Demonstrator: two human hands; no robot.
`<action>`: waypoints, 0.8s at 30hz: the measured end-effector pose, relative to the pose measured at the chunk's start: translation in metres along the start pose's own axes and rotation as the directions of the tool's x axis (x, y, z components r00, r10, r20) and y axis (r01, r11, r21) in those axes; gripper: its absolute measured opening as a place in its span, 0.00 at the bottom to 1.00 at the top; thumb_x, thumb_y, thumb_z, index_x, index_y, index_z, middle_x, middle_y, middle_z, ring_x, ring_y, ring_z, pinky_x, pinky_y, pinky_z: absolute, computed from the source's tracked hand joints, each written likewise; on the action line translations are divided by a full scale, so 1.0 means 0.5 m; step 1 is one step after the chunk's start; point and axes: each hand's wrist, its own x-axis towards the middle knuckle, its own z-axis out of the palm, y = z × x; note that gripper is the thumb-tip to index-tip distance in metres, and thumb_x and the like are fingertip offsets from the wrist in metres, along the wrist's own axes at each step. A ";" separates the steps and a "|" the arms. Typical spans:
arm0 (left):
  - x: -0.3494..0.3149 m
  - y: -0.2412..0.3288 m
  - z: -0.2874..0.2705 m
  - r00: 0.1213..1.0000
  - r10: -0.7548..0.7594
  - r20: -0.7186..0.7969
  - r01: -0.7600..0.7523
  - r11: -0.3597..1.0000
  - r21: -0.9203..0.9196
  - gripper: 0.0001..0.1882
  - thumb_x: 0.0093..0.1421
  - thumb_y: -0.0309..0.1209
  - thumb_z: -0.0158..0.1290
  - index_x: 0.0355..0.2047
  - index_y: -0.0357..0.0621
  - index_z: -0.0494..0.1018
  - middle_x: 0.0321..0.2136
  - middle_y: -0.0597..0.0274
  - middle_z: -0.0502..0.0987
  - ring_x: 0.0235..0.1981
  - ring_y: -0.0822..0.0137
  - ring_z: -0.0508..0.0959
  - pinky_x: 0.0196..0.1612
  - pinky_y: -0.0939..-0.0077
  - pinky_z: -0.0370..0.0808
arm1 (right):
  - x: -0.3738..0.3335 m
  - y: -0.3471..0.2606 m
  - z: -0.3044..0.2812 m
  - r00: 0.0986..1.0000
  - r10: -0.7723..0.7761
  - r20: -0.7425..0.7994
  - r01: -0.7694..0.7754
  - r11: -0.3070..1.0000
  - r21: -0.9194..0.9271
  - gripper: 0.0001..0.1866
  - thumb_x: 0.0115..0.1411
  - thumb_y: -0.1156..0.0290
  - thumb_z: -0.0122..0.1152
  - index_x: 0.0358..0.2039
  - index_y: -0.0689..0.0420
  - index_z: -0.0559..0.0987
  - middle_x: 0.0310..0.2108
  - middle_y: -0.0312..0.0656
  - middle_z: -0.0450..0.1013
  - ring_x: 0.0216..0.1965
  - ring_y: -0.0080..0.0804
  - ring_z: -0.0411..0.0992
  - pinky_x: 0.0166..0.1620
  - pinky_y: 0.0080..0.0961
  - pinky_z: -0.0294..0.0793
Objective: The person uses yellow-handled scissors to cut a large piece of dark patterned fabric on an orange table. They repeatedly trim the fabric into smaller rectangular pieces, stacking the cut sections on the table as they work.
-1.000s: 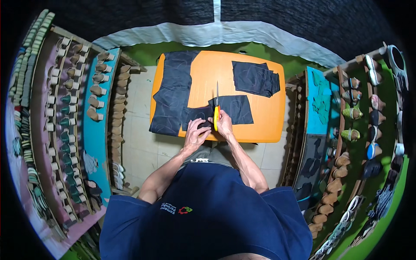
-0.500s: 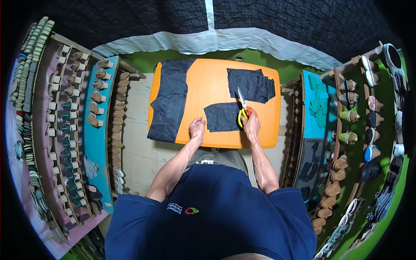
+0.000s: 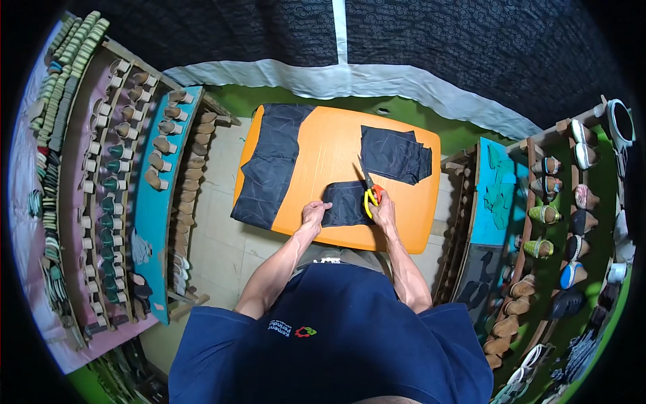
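Observation:
In my right hand [image 3: 383, 210] is a pair of scissors [image 3: 369, 190] with yellow and orange handles, its dark blades pointing away from me over the orange tabletop. My left hand [image 3: 313, 214] pinches the left edge of a folded dark cloth piece [image 3: 344, 202], which lies at the near middle of the table. The scissors' handles and my right hand cover part of that piece's right side. Farther off to the right lies a stack of dark cloth pieces [image 3: 396, 153]. A larger dark cloth [image 3: 271, 158] with faint lines drapes across the table's left end.
The orange table [image 3: 323, 148] stands in front of me. Racks of shoe lasts and shoes rise on the left [image 3: 111, 202] and right [image 3: 538, 222]. A blue panel [image 3: 494, 202] with green cut pieces is at the right. A dark patterned curtain [image 3: 444, 47] hangs beyond the table.
My left hand has come onto the near cloth's left edge and closed on it. The scissors stay in my right hand, their blades turned slightly. The whole view has shifted a little.

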 end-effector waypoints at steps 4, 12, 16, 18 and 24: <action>-0.018 0.050 0.037 0.989 0.139 0.045 -0.139 0.990 0.003 0.32 0.51 0.33 0.69 0.54 0.29 0.73 0.50 0.47 0.78 0.52 0.60 0.76 0.56 0.70 0.72 | 0.063 0.024 -0.044 0.991 -0.109 0.073 0.100 0.987 0.123 0.26 0.51 0.78 0.66 0.53 0.54 0.76 0.38 0.46 0.80 0.43 0.38 0.79 0.49 0.34 0.77; -0.053 0.256 0.149 0.843 0.473 0.256 -0.434 0.880 -0.194 0.25 0.56 0.38 0.67 0.51 0.42 0.76 0.43 0.59 0.79 0.47 0.68 0.76 0.53 0.74 0.72 | 0.227 -0.085 -0.269 0.963 -0.256 -0.082 0.245 0.962 -0.124 0.24 0.56 0.57 0.74 0.42 0.61 0.76 0.31 0.36 0.74 0.32 0.36 0.74 0.41 0.33 0.75; 0.024 0.178 0.076 0.791 0.611 -0.038 -0.601 0.787 0.134 0.24 0.54 0.35 0.66 0.52 0.45 0.76 0.46 0.55 0.75 0.49 0.61 0.74 0.55 0.66 0.71 | 0.212 -0.066 -0.306 0.971 -0.063 -0.231 -0.051 0.889 -0.456 0.35 0.47 0.41 0.76 0.38 0.61 0.75 0.29 0.48 0.75 0.32 0.44 0.75 0.38 0.41 0.73; 0.044 0.122 -0.021 0.638 0.736 -0.227 -0.607 0.662 0.441 0.25 0.53 0.31 0.63 0.52 0.45 0.75 0.49 0.49 0.72 0.53 0.53 0.72 0.55 0.58 0.71 | 0.178 -0.029 -0.297 0.980 0.010 -0.198 -0.090 0.912 -0.400 0.36 0.48 0.38 0.74 0.36 0.61 0.76 0.28 0.49 0.75 0.32 0.45 0.75 0.38 0.41 0.73; 0.047 0.010 -0.318 0.417 0.478 -0.773 -0.038 0.859 0.510 0.31 0.53 0.28 0.56 0.60 0.42 0.68 0.55 0.45 0.67 0.57 0.45 0.67 0.59 0.47 0.65 | 0.102 0.108 -0.130 0.998 -0.036 0.043 0.009 0.858 0.514 0.16 0.59 0.63 0.68 0.43 0.61 0.81 0.29 0.36 0.80 0.31 0.21 0.75 0.37 0.24 0.73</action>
